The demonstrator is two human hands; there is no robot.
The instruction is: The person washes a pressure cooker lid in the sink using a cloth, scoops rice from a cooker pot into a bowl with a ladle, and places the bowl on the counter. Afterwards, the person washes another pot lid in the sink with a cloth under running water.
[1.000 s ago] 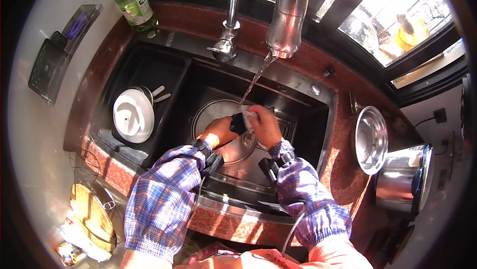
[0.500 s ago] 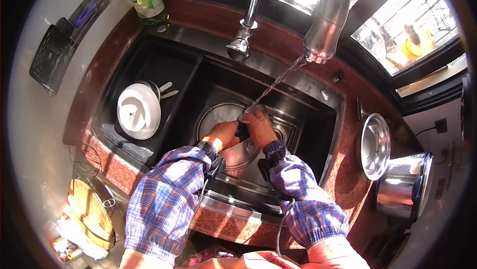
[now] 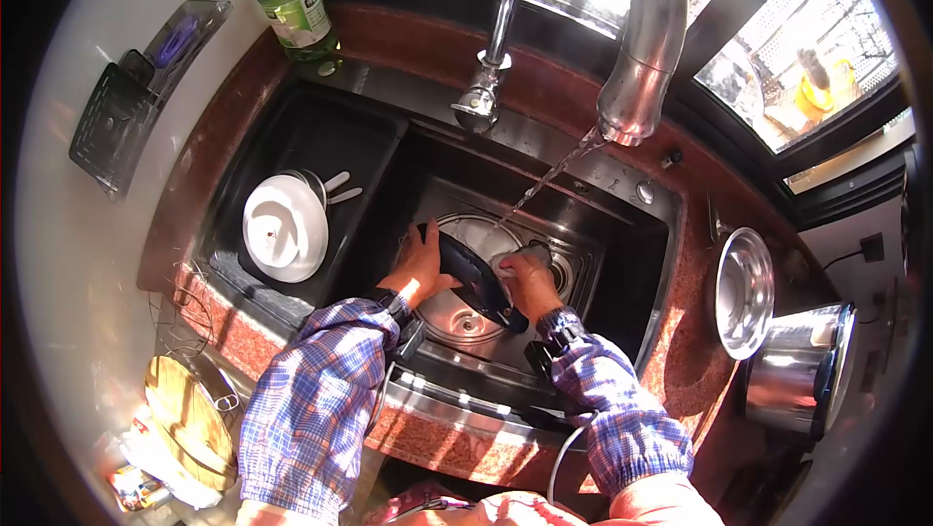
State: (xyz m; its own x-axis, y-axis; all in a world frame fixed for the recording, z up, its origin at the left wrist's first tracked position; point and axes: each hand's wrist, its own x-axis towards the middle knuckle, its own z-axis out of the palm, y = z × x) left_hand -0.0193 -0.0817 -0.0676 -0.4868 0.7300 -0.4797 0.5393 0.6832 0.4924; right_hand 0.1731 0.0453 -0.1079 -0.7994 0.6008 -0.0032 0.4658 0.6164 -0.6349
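Dark item point(image 3: 468, 274) now off stream point(image 3: 554, 174) (face accessible).
Left hand point(image 3: 418, 268): fingers clamped on edge; right hand point(image 3: 534, 286): fingers around cloth point(image 3: 503, 263).

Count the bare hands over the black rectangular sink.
2: the left hand grips a dark, glossy, curved piece from its left; the right hand, right of it, holds a pale, crumpled, cloth-like scrap. None seem hidden.

Glaring window point(image 3: 799, 45), hard shadows, fisheye edges
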